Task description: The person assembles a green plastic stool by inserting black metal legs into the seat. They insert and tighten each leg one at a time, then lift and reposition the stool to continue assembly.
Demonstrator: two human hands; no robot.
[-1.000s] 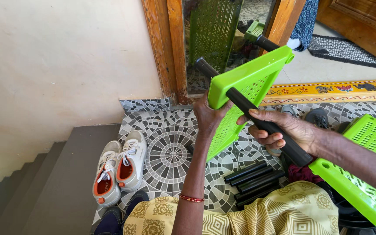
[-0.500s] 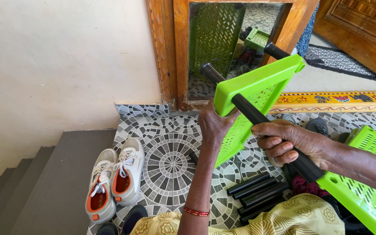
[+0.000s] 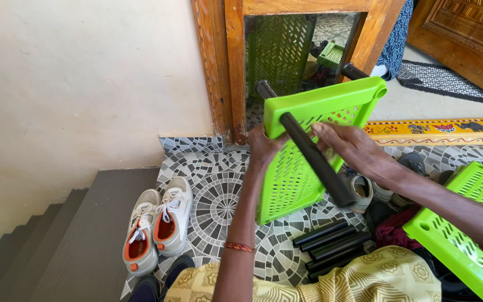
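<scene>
Item: bright green perforated plastic shelf panel point(image 3: 303, 162), rectangular, with moulded sockets at its corners. It is held tilted on edge in front of you, above the patterned mosaic tile floor point(image 3: 216, 204), its upper rim towards the wooden door frame point(image 3: 227, 67).

Your left hand point(image 3: 264, 148): fingers closed round the panel's left edge, gripping it from behind.

Your right hand point(image 3: 347, 145): curled over a black cylindrical plastic tube point(image 3: 314, 159) that lies diagonally across the panel's face; the fingers wrap it, though how tightly you cannot tell. The tube's upper end sits at the panel's top left corner.

Fitted parts: two further black tube ends point(image 3: 266, 89) stand out behind the panel's top corners.

Loose parts: a bundle of black tubes point(image 3: 331, 240) lies on the floor just below the panel, beside your patterned yellow garment point(image 3: 364, 279).

Second green perforated panel point(image 3: 459, 235): lower right, beneath your right forearm.

Surroundings: pair of white lace-up trainers with orange insoles point(image 3: 155, 229) on the floor to the left, next to grey stairs point(image 3: 57, 246); more shoes point(image 3: 364, 190) partly hidden behind the held panel; dark doormat point(image 3: 443, 81) beyond the painted yellow threshold point(image 3: 437, 130).
</scene>
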